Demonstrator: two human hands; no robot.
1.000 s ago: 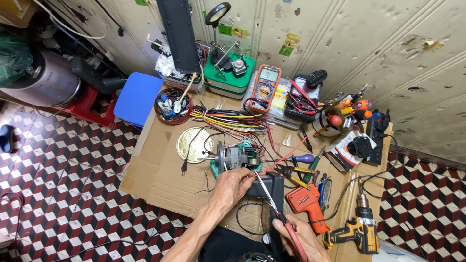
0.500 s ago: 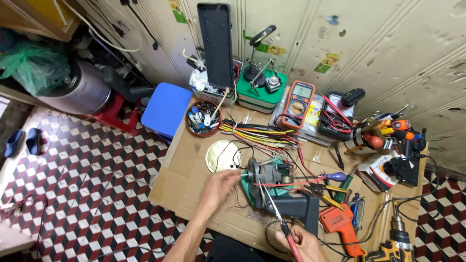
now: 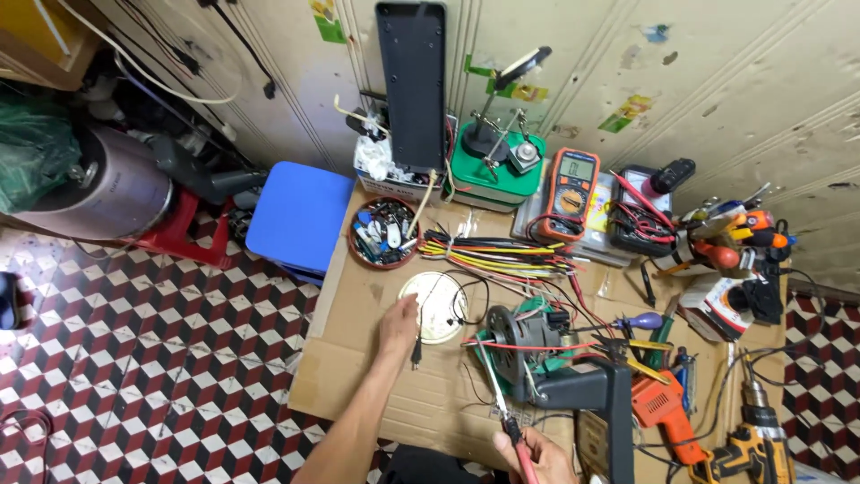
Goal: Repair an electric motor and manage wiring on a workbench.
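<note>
The right hand (image 3: 537,453) sits nearest the camera at the lower edge of the view. Its fingers are closed around the red handle of a long screwdriver (image 3: 495,394), whose thin shaft slants up and left so that the tip lies just beside the grey electric motor (image 3: 524,336). Holding the handle low and the shaft at a slant keeps the motor in view.

A black meter body (image 3: 598,399) stands just right of the motor and hides its right side. An orange heat tool (image 3: 661,408) and a yellow cordless drill (image 3: 752,444) lie further right, near the front corner.

The left hand (image 3: 399,323) reaches forward over the cardboard-covered tabletop (image 3: 358,385). Its fingers are loosely spread and hold nothing; the fingertips touch the near edge of a round pale lid (image 3: 434,307). A black plug lead (image 3: 417,354) lies just under the hand.

Red and black wires run across the motor and over the lid, so any approach from the left crosses them. Behind the lid, a bundle of yellow, red and black wires (image 3: 502,254) spans the tabletop. A red bowl of small parts (image 3: 385,235) stands to its left.

At the far edge stand a green tin with a clamp stand (image 3: 488,170), an orange multimeter (image 3: 570,193) and a tall black panel (image 3: 412,81) leaning upright against the wall. A blue stool (image 3: 296,220) stands on the floor, left of the tabletop.
</note>
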